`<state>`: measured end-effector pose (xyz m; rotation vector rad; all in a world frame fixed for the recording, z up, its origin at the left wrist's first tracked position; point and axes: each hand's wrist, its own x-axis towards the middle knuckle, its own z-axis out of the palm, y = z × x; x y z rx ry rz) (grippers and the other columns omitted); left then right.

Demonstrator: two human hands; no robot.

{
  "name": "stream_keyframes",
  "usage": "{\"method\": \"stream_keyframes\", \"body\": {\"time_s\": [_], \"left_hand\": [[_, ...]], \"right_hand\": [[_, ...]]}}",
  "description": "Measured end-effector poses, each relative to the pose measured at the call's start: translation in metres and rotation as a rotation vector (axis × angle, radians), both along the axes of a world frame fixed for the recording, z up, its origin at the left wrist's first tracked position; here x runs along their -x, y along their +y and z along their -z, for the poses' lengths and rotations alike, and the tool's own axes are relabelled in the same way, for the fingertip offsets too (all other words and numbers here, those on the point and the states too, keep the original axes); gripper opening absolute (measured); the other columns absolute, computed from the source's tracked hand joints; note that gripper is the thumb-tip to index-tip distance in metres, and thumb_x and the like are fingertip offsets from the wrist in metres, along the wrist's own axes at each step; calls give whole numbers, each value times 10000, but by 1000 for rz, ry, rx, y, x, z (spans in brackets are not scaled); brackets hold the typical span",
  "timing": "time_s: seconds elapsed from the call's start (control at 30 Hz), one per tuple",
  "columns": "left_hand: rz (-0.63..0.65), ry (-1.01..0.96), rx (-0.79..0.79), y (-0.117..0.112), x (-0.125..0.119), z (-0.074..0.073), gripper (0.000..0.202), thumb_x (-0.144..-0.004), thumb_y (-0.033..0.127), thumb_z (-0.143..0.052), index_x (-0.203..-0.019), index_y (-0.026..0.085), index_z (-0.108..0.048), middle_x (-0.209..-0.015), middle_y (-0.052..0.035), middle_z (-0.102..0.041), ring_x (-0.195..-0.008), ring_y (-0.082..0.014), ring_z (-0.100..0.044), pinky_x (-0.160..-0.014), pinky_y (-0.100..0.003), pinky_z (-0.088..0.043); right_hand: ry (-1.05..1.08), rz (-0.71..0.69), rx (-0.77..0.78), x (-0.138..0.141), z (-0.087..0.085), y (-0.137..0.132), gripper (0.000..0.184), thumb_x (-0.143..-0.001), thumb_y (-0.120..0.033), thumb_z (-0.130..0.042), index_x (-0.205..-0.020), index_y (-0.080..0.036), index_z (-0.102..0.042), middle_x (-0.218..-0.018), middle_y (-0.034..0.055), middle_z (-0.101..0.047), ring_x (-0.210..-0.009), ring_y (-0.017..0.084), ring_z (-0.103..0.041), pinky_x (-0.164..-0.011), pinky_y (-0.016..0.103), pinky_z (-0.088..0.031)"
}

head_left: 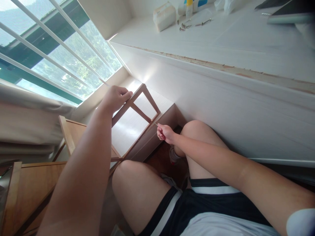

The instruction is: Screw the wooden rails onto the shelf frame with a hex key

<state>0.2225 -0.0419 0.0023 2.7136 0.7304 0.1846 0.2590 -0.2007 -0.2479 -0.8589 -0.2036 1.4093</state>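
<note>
My left hand (116,98) is closed round the top rail of a brown wooden frame (141,113), which rests tilted on a white ledge below the window. In my right hand (166,133) is a screwdriver (156,124), its thin shaft pointing at the frame's lower rail near a crossbar joint. Most of its handle is hidden in my fist, with a bit of red showing. Whether the tip touches the wood I cannot tell. Both my knees are bent close under the frame.
Several loose screws (183,27), a white wrapped block (164,16) and a yellow-capped bottle (189,9) lie on the white upper surface (236,36). Wooden furniture pieces (36,183) stand at left, beside a curtain (31,118). A barred window (73,49) is behind.
</note>
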Motion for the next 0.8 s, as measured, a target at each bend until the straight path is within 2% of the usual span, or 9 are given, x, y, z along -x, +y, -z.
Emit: {"method": "stream_keyframes", "body": {"time_s": [0.2, 0.47, 0.8], "left_hand": [[-13, 2, -11, -2, 0, -1, 331, -782, 360, -529, -509, 189, -453, -451, 8, -355, -491, -100, -320, -509, -294, -223], [-4, 2, 11, 0, 1, -1, 337, -776, 350, -532, -499, 189, -428, -456, 15, -336, -480, -90, -302, -514, -295, -216], [-1, 5, -5, 1, 1, 1, 346, -791, 360, -523, -503, 189, -434, -457, 14, -340, -478, -91, -301, -508, -293, -223]], "right_hand": [[-89, 63, 19, 2, 3, 4, 410, -976, -443, -366, -628, -231, -320, -361, -56, -396, -323, 79, -223, -361, 204, -142], [-193, 106, 34, 3, 5, 6, 423, -961, -464, -394, -613, -230, -337, -358, -55, -401, -311, 73, -247, -340, 200, -165], [-322, 158, 67, 2, 3, 7, 439, -965, -417, -399, -573, -222, -365, -348, -44, -413, -293, 73, -276, -340, 205, -176]]}}
